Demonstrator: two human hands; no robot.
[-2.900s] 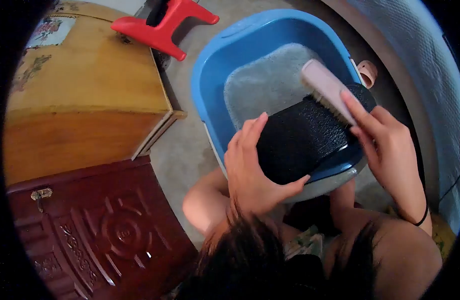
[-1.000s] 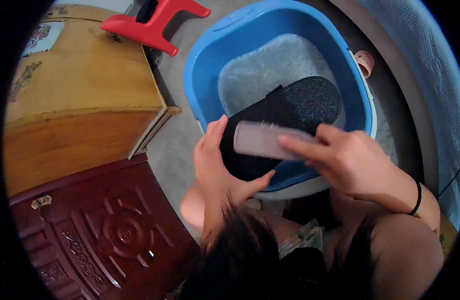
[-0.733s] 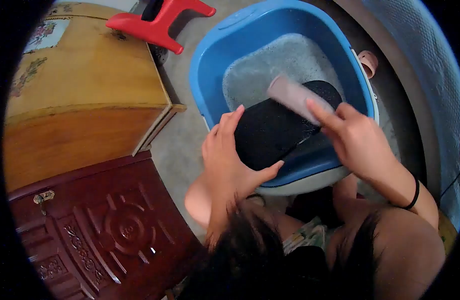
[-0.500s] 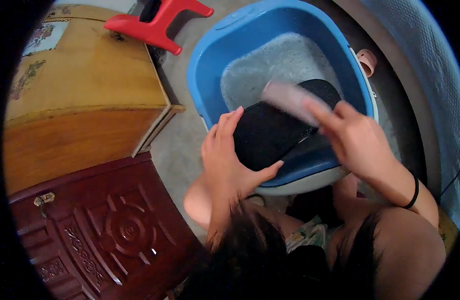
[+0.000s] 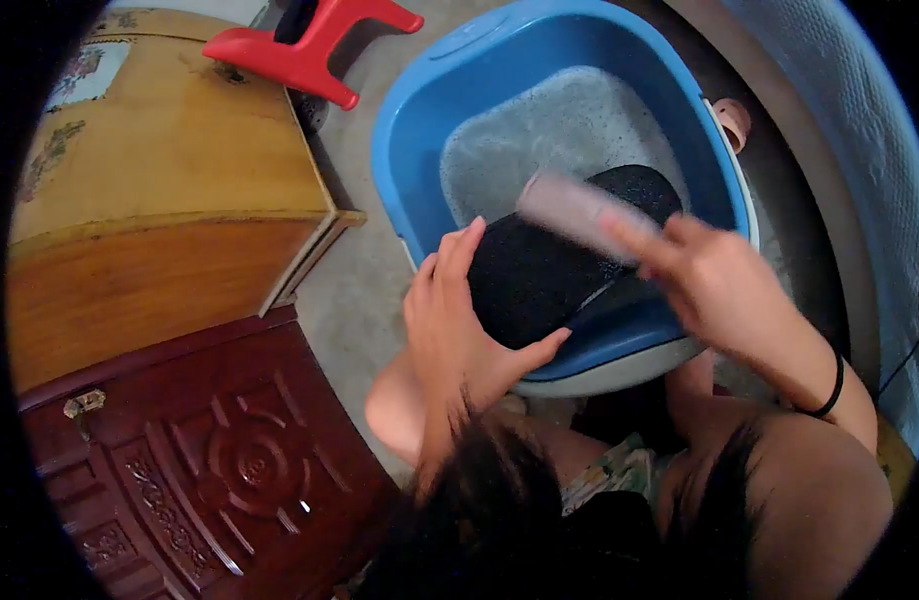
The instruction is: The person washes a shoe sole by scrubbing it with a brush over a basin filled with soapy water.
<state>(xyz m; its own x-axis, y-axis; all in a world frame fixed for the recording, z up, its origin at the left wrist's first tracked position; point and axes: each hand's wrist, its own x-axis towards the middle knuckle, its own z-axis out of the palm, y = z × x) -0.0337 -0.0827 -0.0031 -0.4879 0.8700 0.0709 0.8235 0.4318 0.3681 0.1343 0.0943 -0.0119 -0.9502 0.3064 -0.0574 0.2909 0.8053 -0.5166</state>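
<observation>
Over the near side of a blue basin (image 5: 399, 130) lies a long black item (image 5: 529, 270) with rounded ends and a rough-looking surface, perhaps a shoe; its exact kind is unclear. My left hand (image 5: 454, 325) grips its near left end, fingers on one side and thumb on the other. A pale pink brush (image 5: 579, 212), blurred by motion, lies across the item's upper part. Wrapped round the brush's right end is my right hand (image 5: 714, 275). Bristles are hidden beneath it. Cloudy, sudsy water (image 5: 539, 125) fills the basin's bottom.
Left of the basin stand a yellow wooden cabinet (image 5: 179, 150) and a dark red carved panel (image 5: 229, 450) with a metal handle. A red plastic stool (image 5: 319, 50) is at the back left. A pink shoe (image 5: 731, 122) sits right of the basin, near a textured blue surface (image 5: 839, 90).
The brush has shifted slightly left and down over the black item, and my right hand is a little lower. My left hand keeps its hold. The view has moved slightly.
</observation>
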